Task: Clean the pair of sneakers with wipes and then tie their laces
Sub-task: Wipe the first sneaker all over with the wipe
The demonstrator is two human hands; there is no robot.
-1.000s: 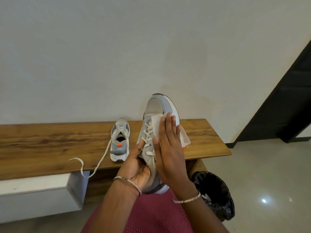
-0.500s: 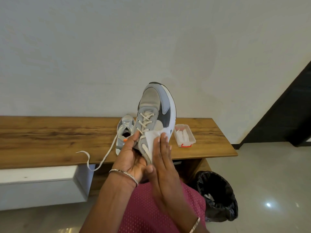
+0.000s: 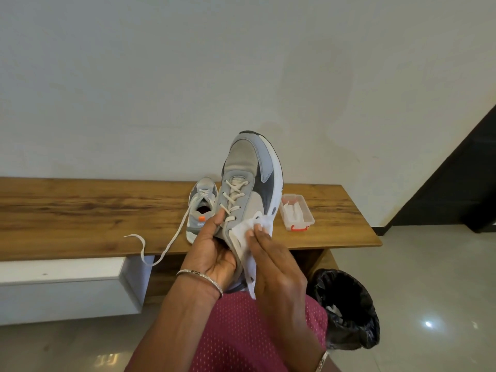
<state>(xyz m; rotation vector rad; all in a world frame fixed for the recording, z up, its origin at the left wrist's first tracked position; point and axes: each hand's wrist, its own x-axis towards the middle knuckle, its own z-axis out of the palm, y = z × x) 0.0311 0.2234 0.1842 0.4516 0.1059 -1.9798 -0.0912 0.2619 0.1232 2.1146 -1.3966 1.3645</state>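
Wooden table [image 3: 80, 210] against a pale wall, carrying the second sneaker [image 3: 200, 210], its lace trailing loose, and a clear wipe box [image 3: 296, 213]. Left hand [image 3: 214, 253] grips the raised sneaker [image 3: 247, 173] at the heel, toe upward. Right hand [image 3: 279, 267], fingers extended, presses a white wipe [image 3: 248, 237] against its side.

The nearer low-top fabric sneaker [image 3: 249, 181] wore pale grey and beige panels, a light blue strip, a charcoal side patch and a white sole edged black at the toe. Its flat cotton laces [image 3: 233, 194] were cream. The other grey fabric sneaker [image 3: 201, 208] showed an orange tab and a dark red lining. The crumpled wet wipe [image 3: 248, 237] was white. The long wooden bench [image 3: 80, 210] was warm brown with dark streaky grain. The clear plastic box [image 3: 309, 218] had red latches. The mesh shorts [image 3: 241, 331] were maroon, dotted pale. The glossy plastic bin liner [image 3: 346, 299] was black.
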